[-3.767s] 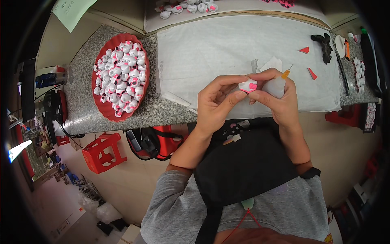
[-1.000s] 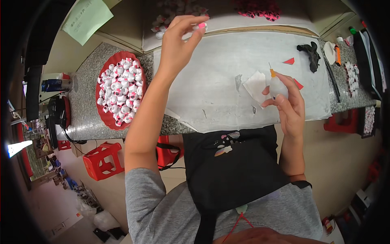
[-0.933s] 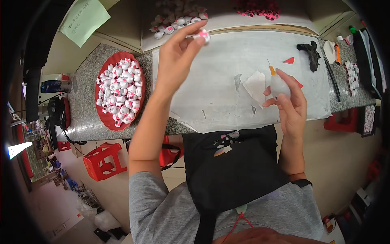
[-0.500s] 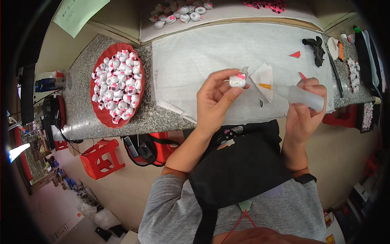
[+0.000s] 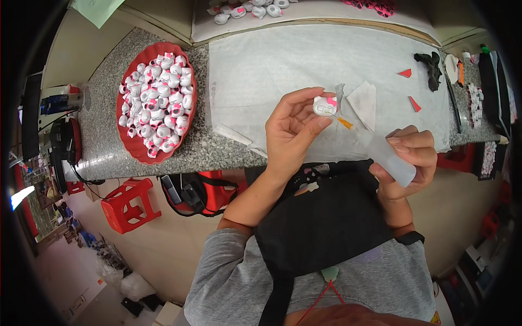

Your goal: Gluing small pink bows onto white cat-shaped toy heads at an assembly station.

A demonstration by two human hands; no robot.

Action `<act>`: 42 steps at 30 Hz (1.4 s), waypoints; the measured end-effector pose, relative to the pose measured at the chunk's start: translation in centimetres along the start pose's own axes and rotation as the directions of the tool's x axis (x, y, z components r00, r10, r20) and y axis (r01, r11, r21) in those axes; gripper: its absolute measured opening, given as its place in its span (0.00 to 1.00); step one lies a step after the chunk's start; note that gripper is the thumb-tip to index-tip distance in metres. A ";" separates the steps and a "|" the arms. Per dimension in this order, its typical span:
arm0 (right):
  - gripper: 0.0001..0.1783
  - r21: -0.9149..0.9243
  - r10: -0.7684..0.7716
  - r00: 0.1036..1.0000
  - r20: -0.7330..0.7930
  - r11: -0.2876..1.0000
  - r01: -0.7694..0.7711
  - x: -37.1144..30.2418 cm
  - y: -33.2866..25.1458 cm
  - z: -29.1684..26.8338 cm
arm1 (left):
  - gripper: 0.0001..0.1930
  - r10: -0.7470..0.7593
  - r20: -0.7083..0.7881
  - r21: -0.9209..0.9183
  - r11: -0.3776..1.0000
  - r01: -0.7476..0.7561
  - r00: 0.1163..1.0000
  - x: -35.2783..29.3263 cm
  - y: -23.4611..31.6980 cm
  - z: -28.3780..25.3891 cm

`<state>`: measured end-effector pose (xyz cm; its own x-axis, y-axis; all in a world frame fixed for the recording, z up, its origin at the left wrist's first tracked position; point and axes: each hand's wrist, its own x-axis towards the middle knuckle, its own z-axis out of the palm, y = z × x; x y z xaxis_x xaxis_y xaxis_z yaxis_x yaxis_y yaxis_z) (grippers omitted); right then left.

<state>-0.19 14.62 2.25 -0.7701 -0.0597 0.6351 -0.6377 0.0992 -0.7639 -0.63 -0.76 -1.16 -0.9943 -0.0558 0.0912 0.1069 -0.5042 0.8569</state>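
Observation:
Between the thumb and fingers of my left hand (image 5: 292, 127) is a small white figurine head (image 5: 325, 105) with a pink patch and fine lines on its face. My right hand (image 5: 410, 157) grips a translucent squeeze bottle (image 5: 389, 161), its body tilted so the nozzle points up and to the left. The orange needle tip (image 5: 345, 123) ends at the lower edge of the figurine head; whether it touches is too fine to tell. Both hands hover over the near part of the white sheet (image 5: 272, 65). A folded white paper piece (image 5: 362, 104) lies just beyond the bottle.
A red scalloped tray (image 5: 124, 133) heaped with similar white-and-pink heads stands at the left. More white pieces (image 5: 258, 11) rest on the back shelf. Red scraps (image 5: 415, 104) and a crumpled black glove-like item (image 5: 429, 69) lie at the right. A red stool (image 5: 130, 205) stands below the counter.
My right hand has moved down and slightly left, tilting the bottle more steeply. The needle tip has come to the head's lower edge. My left hand has shifted slightly right, still holding the head.

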 end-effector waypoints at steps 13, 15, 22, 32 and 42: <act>0.21 -0.064 -0.006 0.999 0.037 0.998 0.009 0.1 -0.4 0.1 | 0.18 -0.023 0.013 -0.005 1.000 0.024 1.000 0.0 0.0 -0.3; 0.20 -0.061 -0.004 0.999 0.044 0.998 0.007 0.1 -0.4 0.1 | 0.18 -0.022 0.004 0.001 1.000 0.022 1.000 -0.1 -0.1 -0.4; 0.19 -0.036 -0.044 0.999 0.014 0.998 0.045 0.2 0.0 -0.1 | 0.18 -0.027 0.017 -0.004 1.000 0.027 1.000 -0.1 -0.2 -0.2; 0.20 -0.020 -0.025 0.999 0.030 0.999 0.025 0.0 0.0 0.0 | 0.18 -0.065 0.030 -0.013 0.998 0.066 0.997 0.0 -0.2 0.0; 0.21 -0.019 -0.031 0.999 0.032 0.999 0.032 0.0 0.1 0.1 | 0.18 0.052 0.096 0.223 0.972 -0.073 0.994 -0.2 -0.6 -0.2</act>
<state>-0.28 14.48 2.18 -0.7498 -0.0948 0.6548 -0.6616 0.1163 -0.7408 -0.52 -0.65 -1.79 -0.9829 0.0009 0.1842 0.1758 -0.2941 0.9395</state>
